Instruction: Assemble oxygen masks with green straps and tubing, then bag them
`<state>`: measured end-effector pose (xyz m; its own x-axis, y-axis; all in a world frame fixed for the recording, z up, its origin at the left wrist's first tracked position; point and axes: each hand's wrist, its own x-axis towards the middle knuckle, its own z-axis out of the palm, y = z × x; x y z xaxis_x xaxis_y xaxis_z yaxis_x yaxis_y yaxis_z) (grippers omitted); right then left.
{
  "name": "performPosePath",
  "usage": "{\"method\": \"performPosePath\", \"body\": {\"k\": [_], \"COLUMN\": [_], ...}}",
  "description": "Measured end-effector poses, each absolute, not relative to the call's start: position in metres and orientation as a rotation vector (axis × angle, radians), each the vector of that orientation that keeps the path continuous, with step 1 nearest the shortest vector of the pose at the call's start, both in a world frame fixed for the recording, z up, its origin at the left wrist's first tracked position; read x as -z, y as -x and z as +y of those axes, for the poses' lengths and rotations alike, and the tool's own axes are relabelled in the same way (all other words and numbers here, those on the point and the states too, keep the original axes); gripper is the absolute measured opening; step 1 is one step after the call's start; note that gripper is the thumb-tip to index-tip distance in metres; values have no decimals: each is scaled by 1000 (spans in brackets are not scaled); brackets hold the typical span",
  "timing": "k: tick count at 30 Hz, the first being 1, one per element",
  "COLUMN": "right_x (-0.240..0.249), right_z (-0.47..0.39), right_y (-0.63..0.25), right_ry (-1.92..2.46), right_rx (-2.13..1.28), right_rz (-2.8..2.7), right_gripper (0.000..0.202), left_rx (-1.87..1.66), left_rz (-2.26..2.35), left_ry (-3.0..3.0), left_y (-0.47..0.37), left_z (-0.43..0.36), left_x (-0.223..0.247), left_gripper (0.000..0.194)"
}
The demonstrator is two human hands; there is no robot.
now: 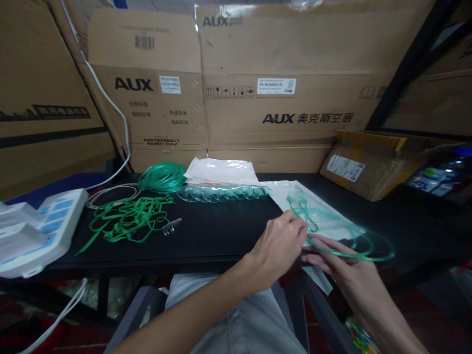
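Observation:
Green clear tubing (pixel 372 250) loops over a white plastic bag (pixel 324 194) at the right of the black table. My left hand (pixel 282 243) is closed at the tubing's near part, fingertips pinched together. Beside it, my right hand (pixel 339 258) holds the tubing between thumb and fingers, with the loop running over the hand. The exact spot between my fingertips is hidden. A green piece with a thin loop (pixel 298 199) lies on the bag just beyond my left hand.
On the table stand a row of clear green masks (pixel 224 193), coiled green tubing (pixel 162 177), green straps (pixel 129 219), white packets (pixel 221 171) and a white power strip (pixel 62 221). A cardboard box (pixel 365 164) and a blue-capped bottle (pixel 446 172) are at right; large cartons (pixel 236 118) stand behind.

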<state>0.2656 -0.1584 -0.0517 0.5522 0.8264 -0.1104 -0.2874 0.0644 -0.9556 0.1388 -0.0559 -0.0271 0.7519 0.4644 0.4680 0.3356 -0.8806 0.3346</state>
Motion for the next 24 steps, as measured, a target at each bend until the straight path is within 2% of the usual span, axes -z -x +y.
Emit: {"method": "performPosePath", "body": {"k": [4,8,10,13,17,20,24], "right_x": [40,37,43,52,54,53,53], "right_z": [-160,-188,-202,-210,-203,-198,-198], "right_y": [-266,-277,-288,-302,-308,-308,-306], "right_ry": [1234,1259,1330,1365,1314,1268,1274], "right_rx": [-1084,-1198,-1224,-1143,-858,-837,-906], "right_rz": [-729,-630,-551,-390,-237,-231,-262], "right_gripper": [56,66,64,55,45,33,43], "left_rx": [-801,-824,-812,-775,-761,-729,-588], "left_rz": [638,688,710,672,675,705,643], "left_ry": [-2823,-2834,-2843,-2901,-2884,-2870,-3024], "left_y": [-139,-135,-132,-130,-131,-133,-135], "left_z": [-58,-51,-49,-49,-52,-56,-62], "left_x": [31,31,30,27,25,24,23], "left_gripper": [28,28,28,29,25,22,16]}}
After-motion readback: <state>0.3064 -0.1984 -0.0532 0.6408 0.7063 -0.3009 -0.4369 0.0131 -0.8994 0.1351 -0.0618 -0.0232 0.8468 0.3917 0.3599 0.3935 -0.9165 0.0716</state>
